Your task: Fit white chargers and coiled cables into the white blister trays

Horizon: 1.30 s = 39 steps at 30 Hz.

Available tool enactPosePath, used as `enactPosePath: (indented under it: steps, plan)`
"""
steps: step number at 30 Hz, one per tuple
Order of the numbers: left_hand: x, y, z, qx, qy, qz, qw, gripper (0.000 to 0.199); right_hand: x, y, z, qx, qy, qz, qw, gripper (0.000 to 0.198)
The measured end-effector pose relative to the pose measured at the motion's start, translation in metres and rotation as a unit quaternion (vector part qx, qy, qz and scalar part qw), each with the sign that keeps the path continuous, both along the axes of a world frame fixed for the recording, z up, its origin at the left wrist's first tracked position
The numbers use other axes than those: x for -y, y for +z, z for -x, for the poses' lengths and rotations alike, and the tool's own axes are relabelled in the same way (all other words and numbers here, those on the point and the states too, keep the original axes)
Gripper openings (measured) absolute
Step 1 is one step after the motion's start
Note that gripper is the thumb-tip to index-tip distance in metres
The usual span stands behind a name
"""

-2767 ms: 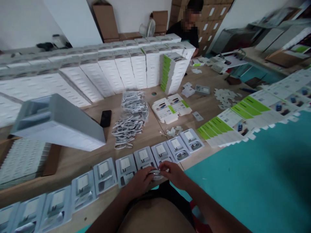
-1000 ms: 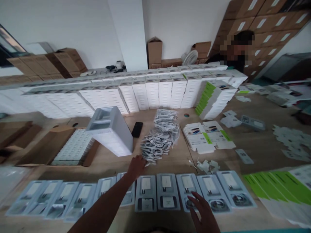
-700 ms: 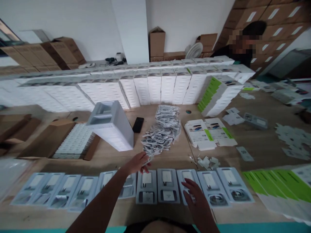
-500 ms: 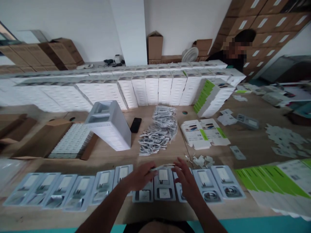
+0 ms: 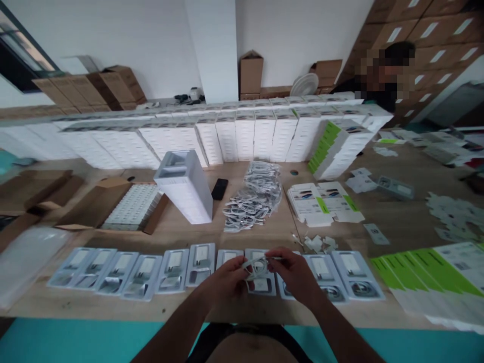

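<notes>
My left hand [image 5: 229, 279] pinches one side of a coiled white cable [image 5: 259, 267] between thumb and fingers. My right hand [image 5: 293, 269] has its thumb and fingertips pressed together on the other side of the coil, close to what looks like its end. The cable hangs between my two hands, above a grey tray [image 5: 261, 288] whose edges show under my grip. More such trays run in a row to both sides of my hands; in the rightmost tray [image 5: 357, 275], a cable lies coiled below a white block. Farther to the right of my grip, green-and-white printed cartons [image 5: 427, 275] lie overlapping along the table edge.

Just beyond my right hand are small white scraps [image 5: 317, 244], and past them flat printed cartons [image 5: 321, 204]. Straight ahead of my grip lies a heap of bundled cables [image 5: 253, 196], with a black phone [image 5: 220, 189] beside it on the left. Farther left stand a tall stack of trays [image 5: 185, 191] and an open cardboard box [image 5: 132, 206] filled with white blocks.

Behind all these, stacked white boxes [image 5: 245, 136] form a long wall, and beyond its right end is another person [image 5: 381, 93] in dark clothing.
</notes>
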<state>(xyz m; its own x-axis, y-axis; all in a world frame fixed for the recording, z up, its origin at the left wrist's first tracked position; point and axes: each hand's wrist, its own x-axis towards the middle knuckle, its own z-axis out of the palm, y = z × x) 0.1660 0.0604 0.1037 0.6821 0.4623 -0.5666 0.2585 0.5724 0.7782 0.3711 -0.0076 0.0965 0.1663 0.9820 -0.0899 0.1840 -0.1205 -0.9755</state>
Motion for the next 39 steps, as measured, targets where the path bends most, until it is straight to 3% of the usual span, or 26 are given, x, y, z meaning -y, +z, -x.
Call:
enactPosePath:
  steps: [2,6,10,12,14,17,19,21,28,31,36,39]
  plan:
    - [0.003,-0.005,-0.001,-0.029,0.013,-0.053,0.998,0.011,0.003,0.002,-0.002,0.143,0.041,-0.044,0.988,0.017]
    - [0.006,-0.008,-0.001,-0.067,0.008,-0.128,0.989,0.006,0.005,0.009,-0.008,0.399,0.102,-0.103,0.905,0.020]
    - [0.012,-0.004,0.005,-0.007,-0.076,-0.016,0.997,0.028,0.006,0.014,-0.004,0.557,0.113,-0.043,0.822,0.017]
    - [0.016,-0.006,0.008,0.018,-0.078,0.048,0.996,0.036,0.008,0.013,0.000,0.588,0.134,-0.013,0.798,0.015]
    - [0.019,-0.011,0.008,0.013,-0.054,0.061,0.997,0.037,0.010,0.013,0.005,0.593,0.151,0.008,0.791,0.014]
    - [0.021,-0.023,0.005,-0.029,-0.045,-0.044,0.998,0.037,0.012,0.016,0.009,0.593,0.151,0.022,0.791,0.013]
    - [0.019,-0.032,0.001,-0.058,-0.049,-0.157,0.985,0.045,0.012,0.022,0.012,0.596,0.141,0.028,0.790,0.013]
    - [0.017,-0.040,-0.003,-0.078,-0.038,-0.222,0.971,0.051,0.012,0.027,0.015,0.584,0.127,0.037,0.801,0.013]
    - [0.005,-0.055,-0.011,-0.051,0.031,-0.106,0.993,0.046,0.012,0.016,0.033,0.303,-0.015,0.043,0.952,0.015]
    - [0.003,-0.056,-0.011,-0.053,0.068,-0.092,0.992,0.045,0.015,0.010,0.044,0.250,-0.055,0.034,0.966,0.018]
    - [0.009,-0.056,-0.010,-0.031,0.077,-0.082,0.993,0.049,0.015,0.012,0.055,0.273,-0.028,0.023,0.961,0.020]
    - [0.013,-0.054,-0.012,-0.007,0.100,-0.063,0.993,0.050,0.008,0.005,0.057,0.124,-0.071,0.031,0.989,0.020]
